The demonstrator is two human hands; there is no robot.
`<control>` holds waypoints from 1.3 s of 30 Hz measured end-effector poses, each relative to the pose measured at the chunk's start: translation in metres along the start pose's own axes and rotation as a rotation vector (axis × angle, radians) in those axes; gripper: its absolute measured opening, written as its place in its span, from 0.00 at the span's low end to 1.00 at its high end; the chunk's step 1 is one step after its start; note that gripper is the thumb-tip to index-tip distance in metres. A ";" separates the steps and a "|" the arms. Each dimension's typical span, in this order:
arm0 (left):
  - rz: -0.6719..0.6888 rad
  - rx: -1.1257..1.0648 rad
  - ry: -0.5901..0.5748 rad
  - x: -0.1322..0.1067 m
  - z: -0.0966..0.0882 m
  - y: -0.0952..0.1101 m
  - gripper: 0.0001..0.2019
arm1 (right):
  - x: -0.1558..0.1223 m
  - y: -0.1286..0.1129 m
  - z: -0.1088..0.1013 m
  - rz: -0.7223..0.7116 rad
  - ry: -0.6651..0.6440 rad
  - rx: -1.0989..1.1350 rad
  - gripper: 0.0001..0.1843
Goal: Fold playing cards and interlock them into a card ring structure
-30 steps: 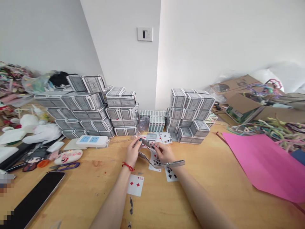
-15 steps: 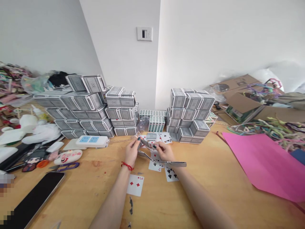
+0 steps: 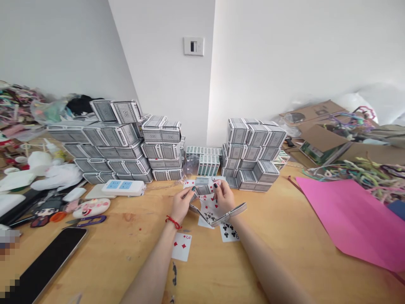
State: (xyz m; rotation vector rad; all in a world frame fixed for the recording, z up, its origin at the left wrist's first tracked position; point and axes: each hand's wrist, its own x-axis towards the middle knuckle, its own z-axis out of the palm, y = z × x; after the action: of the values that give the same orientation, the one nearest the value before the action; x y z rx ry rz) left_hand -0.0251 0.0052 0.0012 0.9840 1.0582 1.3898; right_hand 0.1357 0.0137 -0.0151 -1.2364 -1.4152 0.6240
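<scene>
Head view: left hand (image 3: 182, 203) and right hand (image 3: 224, 198) pinch grey-backed cards (image 3: 202, 188).

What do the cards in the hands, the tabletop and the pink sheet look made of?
The cards pinched by left hand and right hand: thin coated paperboard, by the printed faces. The tabletop: pale wood, maybe plywood, matte, visible grain and stains. The pink sheet: paper or thin card, matte, lying flat with crisp edges.

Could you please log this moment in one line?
left hand, right hand: gripping cards | table: loose cards, stacked boxes
</scene>
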 end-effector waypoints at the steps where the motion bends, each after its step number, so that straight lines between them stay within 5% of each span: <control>1: -0.003 -0.010 0.004 0.000 0.001 -0.001 0.13 | 0.000 0.000 0.000 -0.031 0.035 -0.034 0.16; 7: -0.014 -0.040 0.041 0.001 0.003 -0.002 0.14 | -0.001 -0.002 0.004 -0.270 0.058 -0.265 0.26; 17: 0.015 0.029 0.022 -0.001 0.004 0.003 0.13 | -0.005 0.007 0.011 -0.253 -0.164 -0.187 0.42; 23: 0.028 0.023 -0.022 -0.002 0.004 0.005 0.12 | -0.007 0.012 0.016 -0.294 -0.233 -0.189 0.36; 29: 0.022 -0.033 0.064 0.002 0.004 -0.001 0.12 | -0.003 0.005 0.011 -0.283 -0.069 -0.322 0.32; 39: 0.003 -0.146 0.243 0.008 0.005 -0.004 0.14 | -0.006 -0.007 0.013 -0.502 0.207 -0.586 0.28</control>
State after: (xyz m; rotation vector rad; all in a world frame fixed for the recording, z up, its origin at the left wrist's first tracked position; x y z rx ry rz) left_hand -0.0197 0.0132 -0.0013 0.7238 1.1144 1.5937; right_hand 0.1204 0.0092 -0.0141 -1.2627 -1.7021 -0.2792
